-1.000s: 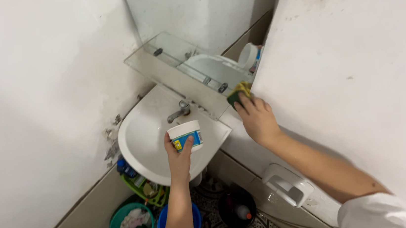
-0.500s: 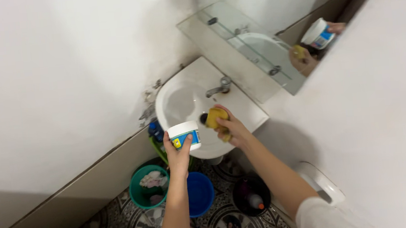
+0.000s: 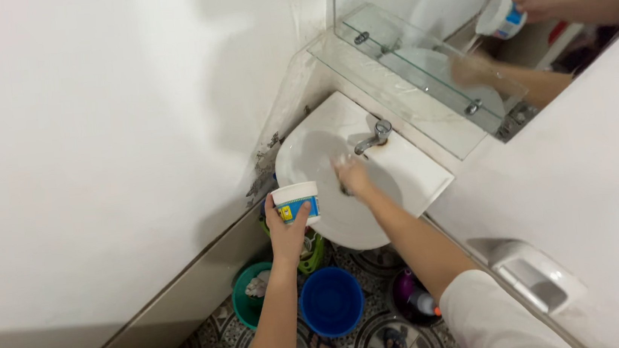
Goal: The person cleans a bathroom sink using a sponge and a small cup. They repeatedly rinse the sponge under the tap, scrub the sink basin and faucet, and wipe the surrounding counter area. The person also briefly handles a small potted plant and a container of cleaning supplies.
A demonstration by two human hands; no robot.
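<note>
A: What changed at the sink (image 3: 408,179)?
B: The right hand (image 3: 353,175) has dropped from the wall into the basin; its grip is blurred, so cannot tell.
A: And the tub (image 3: 296,202)?
B: Left hand (image 3: 289,229) stays clamped on it, just outside the sink's rim.

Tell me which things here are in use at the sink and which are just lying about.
In use: left hand holding white tub; right hand in sink; tap.
Lying about: blue bucket, green bucket, glass shelf.
</note>
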